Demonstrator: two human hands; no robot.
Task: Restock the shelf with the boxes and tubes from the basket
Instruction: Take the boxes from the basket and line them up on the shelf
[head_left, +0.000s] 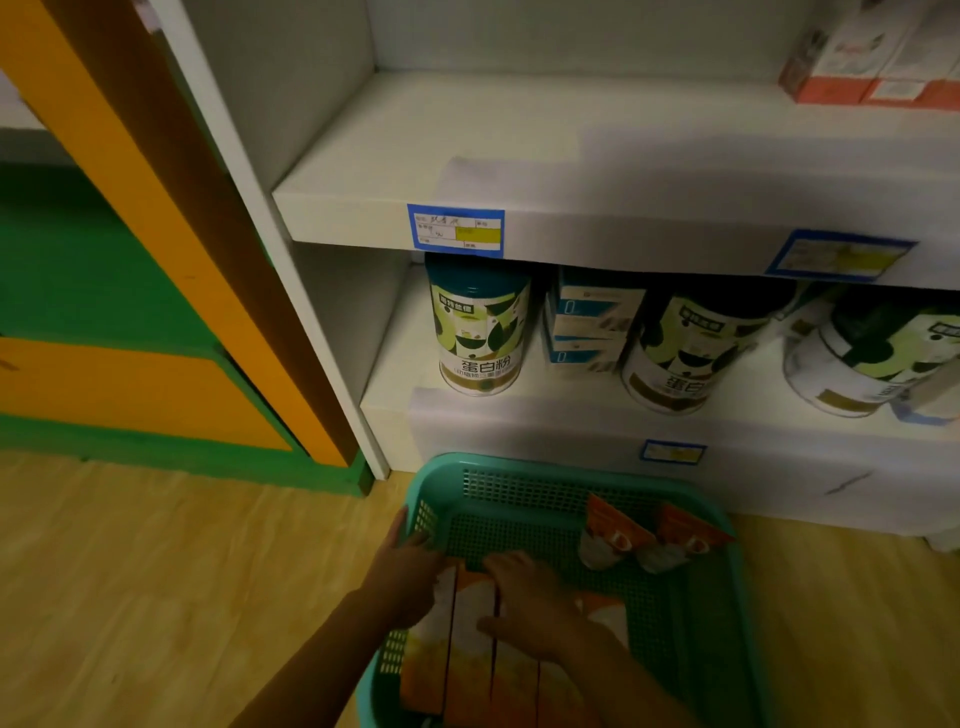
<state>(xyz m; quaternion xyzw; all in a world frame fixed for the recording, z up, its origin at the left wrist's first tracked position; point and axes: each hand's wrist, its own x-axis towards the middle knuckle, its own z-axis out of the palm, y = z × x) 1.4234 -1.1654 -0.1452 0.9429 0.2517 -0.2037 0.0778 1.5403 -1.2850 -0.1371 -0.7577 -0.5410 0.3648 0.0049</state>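
Observation:
A teal plastic basket (519, 465) stands on the wooden floor in front of the white shelf (519, 135). Several orange-and-white boxes (470, 660) lie side by side in its near left part. Two orange-and-white tubes (618, 535) lean against its far right wall. My left hand (410, 566) presses against the left side of the row of boxes, thumb near the basket's rim. On top of the boxes, my right hand (530, 597) has its fingers curled over their far ends. The upper shelf board is bare on its left and middle.
The lower shelf holds green-and-white cans (480, 327) and a stack of blue-and-white boxes (592, 322). Red-and-white boxes (857, 57) stand at the upper shelf's far right. An orange and green cabinet (130, 312) stands to the left of the shelf.

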